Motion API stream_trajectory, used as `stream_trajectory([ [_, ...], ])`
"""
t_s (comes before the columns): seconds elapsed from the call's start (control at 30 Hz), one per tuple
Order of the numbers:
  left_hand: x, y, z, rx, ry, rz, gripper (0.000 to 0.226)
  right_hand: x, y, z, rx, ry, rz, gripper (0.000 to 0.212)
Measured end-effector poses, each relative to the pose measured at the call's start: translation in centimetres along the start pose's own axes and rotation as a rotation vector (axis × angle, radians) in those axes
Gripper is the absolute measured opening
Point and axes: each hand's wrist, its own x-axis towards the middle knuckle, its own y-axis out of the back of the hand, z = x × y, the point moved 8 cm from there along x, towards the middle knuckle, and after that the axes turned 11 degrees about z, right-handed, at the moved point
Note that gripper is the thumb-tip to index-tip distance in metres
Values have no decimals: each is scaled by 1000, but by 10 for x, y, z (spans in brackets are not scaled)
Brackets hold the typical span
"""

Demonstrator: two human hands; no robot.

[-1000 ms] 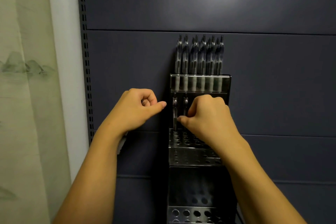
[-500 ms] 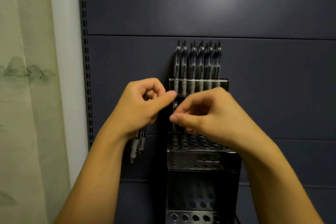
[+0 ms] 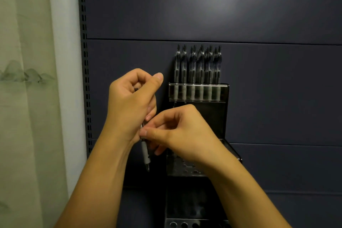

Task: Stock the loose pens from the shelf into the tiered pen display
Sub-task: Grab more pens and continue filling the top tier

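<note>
The left hand (image 3: pixel 132 105) is curled round a small bundle of slim pens with pale grips and dark tips (image 3: pixel 145 151), held upright with the tips pointing down and poking out below the wrist, just left of the tiered clear-and-metal pen display (image 3: pixel 199 91) mounted against the dark grey back panel (image 3: pixel 203 5). The right hand (image 3: pixel 177 133) has reached across, and its thumb and fingertips pinch the barrel of one pen at the bundle's edge, so both hands are closed on pens and touch each other. The top tier is already full, a row of pens standing clip-end up in its holes; the perforated metal middle tier (image 3: pixel 185 168) sits right below the right wrist and is largely hidden by it, so I cannot tell how many of its holes are taken. A lower tier (image 3: pixel 185 225) with round holes shows at the bottom edge. The step in hand looks like peeling a single pen off the bundle. To do it well, the left grip should loosen only a little so the other pens do not slide out downward, while the right draws its pen straight along its length. Keeping it tip down and vertical will let it drop cleanly into a free hole rather than catching on the rim.
</note>
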Motion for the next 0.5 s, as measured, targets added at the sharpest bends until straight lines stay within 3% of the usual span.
stream_trajectory([
  [0.3, 23, 39, -2, -24, -18, 189, 40, -6, 11, 11, -208, -102, -252, 5],
  [0.5, 36, 61, -23, 70, 17, 208, 41, 0, 39, 2, -82, -51, -134, 12],
])
